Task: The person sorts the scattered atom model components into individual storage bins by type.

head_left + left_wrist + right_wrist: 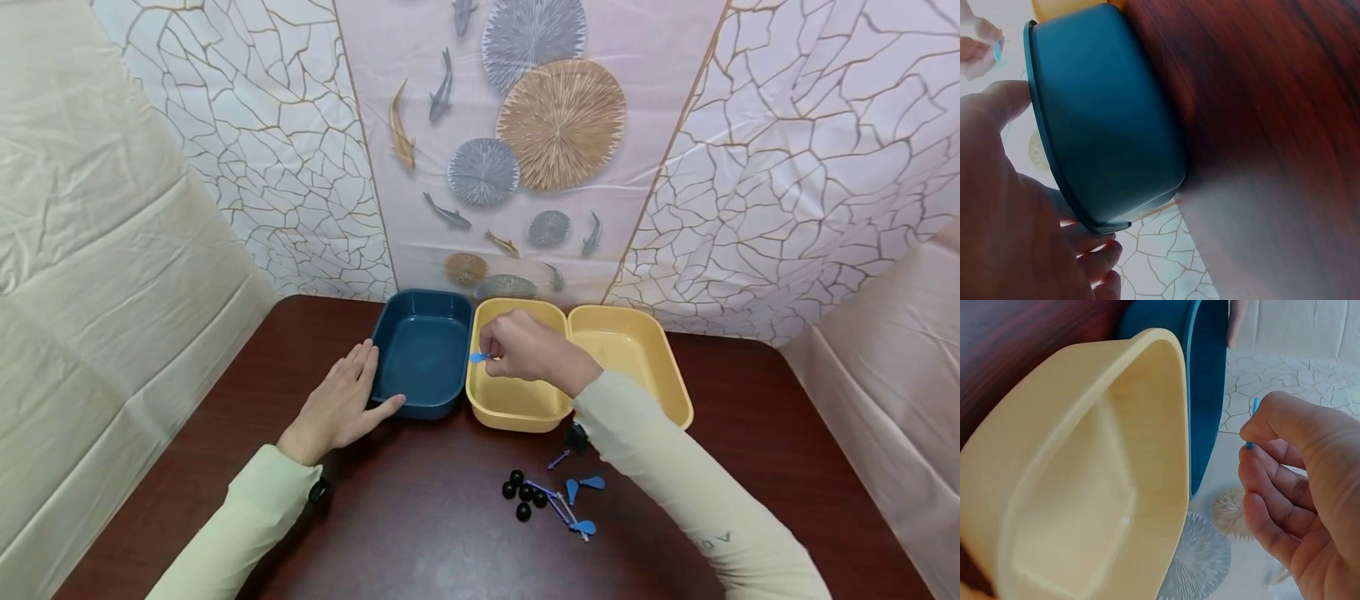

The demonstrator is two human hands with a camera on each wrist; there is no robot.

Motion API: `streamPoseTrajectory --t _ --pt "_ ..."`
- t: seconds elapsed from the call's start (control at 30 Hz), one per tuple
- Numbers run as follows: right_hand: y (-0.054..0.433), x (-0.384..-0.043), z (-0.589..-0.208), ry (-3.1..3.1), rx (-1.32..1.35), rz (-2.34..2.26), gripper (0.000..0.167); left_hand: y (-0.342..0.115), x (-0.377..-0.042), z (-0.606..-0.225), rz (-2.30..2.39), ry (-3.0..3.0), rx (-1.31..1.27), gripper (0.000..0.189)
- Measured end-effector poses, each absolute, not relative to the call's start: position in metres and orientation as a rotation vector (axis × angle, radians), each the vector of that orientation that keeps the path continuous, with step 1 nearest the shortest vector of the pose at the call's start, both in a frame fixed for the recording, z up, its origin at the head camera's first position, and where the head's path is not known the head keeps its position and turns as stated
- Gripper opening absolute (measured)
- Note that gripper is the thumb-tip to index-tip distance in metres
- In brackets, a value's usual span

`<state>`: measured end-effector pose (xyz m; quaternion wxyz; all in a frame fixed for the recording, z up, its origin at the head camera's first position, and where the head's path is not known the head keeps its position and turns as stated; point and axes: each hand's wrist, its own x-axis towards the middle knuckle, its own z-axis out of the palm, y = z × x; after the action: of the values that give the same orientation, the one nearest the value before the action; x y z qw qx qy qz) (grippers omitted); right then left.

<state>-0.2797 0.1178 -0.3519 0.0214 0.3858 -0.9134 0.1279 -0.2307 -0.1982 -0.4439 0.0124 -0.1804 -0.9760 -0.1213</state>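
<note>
My right hand (525,346) is above the middle yellow bin (517,419), pinching a small flat blue piece (478,357) between thumb and forefinger. In the right wrist view, only a thin edge of that blue piece (1255,406) shows at the fingertips. Over at the left, my left hand (341,400) rests against the near left corner of the dark blue bin (423,358), its fingers straight and the thumb spread. The left wrist view has the thumb touching the rim of this bin (1104,119). Inside the blue bin I see nothing.
A second yellow bin (637,358) stands at the right, partly behind my right forearm. On the table (420,517) lie several black balls (527,493), several purple sticks (558,459) and three blue paddle-shaped pieces (592,482). A patterned cloth hangs behind.
</note>
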Motion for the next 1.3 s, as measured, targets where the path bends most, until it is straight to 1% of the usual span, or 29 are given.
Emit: streamPoseTrajectory --t 0.47,0.7,0.87,1.07,1.17,1.3 --pt "0.054 -0.312 -0.373 -2.955 1.119 0.501 0.004 -0.199 -0.229 -0.443 -0.386 -3.059 -0.551 0.099" --pt "0.028 -0.320 -0.387 -3.036 1.004 0.533 0.009 -0.199 -0.231 -0.443 -0.397 -3.037 -0.569 0.097" --pt "0.018 -0.323 -0.398 -3.078 0.952 0.468 0.010 -0.196 -0.231 -0.443 -0.408 -3.023 -0.591 0.098" --pt "0.013 -0.324 -0.406 -3.087 0.968 0.378 0.011 -0.194 -0.232 -0.443 -0.418 -3.016 -0.597 0.098" --pt "0.014 -0.324 -0.402 -3.076 0.996 0.381 0.017 -0.195 -0.232 -0.443 -0.421 -3.028 -0.586 0.098" --pt "0.023 -0.323 -0.385 -3.062 1.053 0.403 0.022 -0.197 -0.232 -0.442 -0.408 -3.044 -0.569 0.099"
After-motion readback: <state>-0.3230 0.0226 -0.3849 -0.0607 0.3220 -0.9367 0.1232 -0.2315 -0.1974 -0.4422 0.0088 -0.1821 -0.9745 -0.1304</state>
